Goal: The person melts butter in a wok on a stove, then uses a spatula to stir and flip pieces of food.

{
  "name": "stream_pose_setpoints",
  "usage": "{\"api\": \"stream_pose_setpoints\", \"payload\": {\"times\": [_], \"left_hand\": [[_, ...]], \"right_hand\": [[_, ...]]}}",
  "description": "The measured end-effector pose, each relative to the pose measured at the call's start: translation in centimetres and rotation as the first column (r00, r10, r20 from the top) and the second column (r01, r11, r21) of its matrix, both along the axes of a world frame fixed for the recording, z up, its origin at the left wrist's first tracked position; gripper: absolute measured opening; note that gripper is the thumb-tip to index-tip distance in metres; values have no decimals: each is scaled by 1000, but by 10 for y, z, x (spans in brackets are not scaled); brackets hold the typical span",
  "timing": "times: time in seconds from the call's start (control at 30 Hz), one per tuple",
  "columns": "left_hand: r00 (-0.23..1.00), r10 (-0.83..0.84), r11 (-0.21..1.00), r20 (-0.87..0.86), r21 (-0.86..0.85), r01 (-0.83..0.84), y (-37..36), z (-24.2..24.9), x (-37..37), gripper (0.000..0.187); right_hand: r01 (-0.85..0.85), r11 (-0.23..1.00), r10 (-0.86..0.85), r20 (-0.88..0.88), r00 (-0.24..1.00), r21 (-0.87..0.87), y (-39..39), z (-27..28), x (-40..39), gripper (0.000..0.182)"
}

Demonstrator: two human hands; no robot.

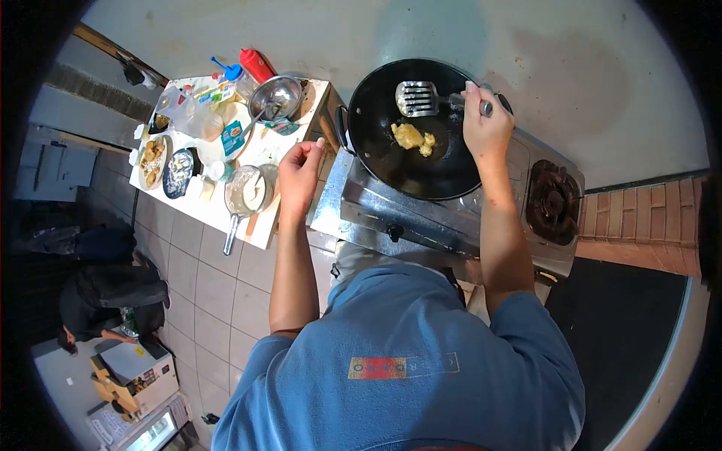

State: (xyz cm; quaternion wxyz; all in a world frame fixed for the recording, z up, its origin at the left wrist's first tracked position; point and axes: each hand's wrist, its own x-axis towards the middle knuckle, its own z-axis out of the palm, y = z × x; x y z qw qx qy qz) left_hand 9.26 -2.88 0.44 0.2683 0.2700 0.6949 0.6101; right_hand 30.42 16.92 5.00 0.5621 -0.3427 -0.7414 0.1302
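Observation:
My right hand (486, 124) is closed around the handle of a slotted metal spatula (418, 99). The spatula's blade is inside a black wok (459, 169), above a yellow lump of food (410, 137) that looks like egg. The wok sits on a metal gas stove (421, 225). My left hand (299, 177) is raised between the side table and the wok's left handle, its fingers curled together with nothing visible in them. Just left of it, a saucepan (247, 192) with pale contents stands on the table.
On the white side table (259, 234) are a steel bowl (275, 98), a red squeeze bottle (256, 66), a plate of food (155, 161) and a dark dish (180, 173). A second burner (555, 201) lies to the right. Another person (113, 301) bends over a box at lower left.

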Motion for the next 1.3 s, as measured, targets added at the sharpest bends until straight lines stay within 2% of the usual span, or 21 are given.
{"api": "stream_pose_setpoints", "payload": {"times": [0.2,0.33,0.5,0.6,0.7,0.87,0.9,0.97,1.17,1.3], "left_hand": [[1000,19,1000,-11,5,-19,-6,-10,-4,23],[1000,21,1000,14,8,-21,-5,-8,-3,26],[1000,6,1000,-18,-19,-7,-3,-9,-4,27],[999,17,1000,-34,-8,-17,-4,-5,-3,22],[1000,-2,1000,4,2,2,-4,-5,-4,26],[999,-32,999,-4,0,32,0,-2,-2,26],[999,-31,1000,-7,-1,31,0,-1,-2,26],[999,-31,999,-43,37,33,1,0,-3,21],[999,-29,999,-35,-37,28,-1,-1,-10,22],[998,-60,998,-33,-15,60,4,-1,-10,23]], "right_hand": [[111,994,-111,14,994,19,1,8,10,23],[192,971,-183,75,980,-143,-9,19,24,25],[192,973,-185,62,981,-127,-12,19,38,27],[249,953,-230,121,966,-174,-16,20,46,27],[281,945,-266,104,958,-168,-19,16,46,27],[314,908,-289,128,949,-278,-30,14,34,28],[300,919,-296,55,954,-257,-25,9,33,28],[311,916,-308,52,950,-252,-21,6,39,27],[338,919,-337,41,941,-202,-24,7,46,26],[388,897,-379,85,922,-211,-28,-2,50,24]]}}
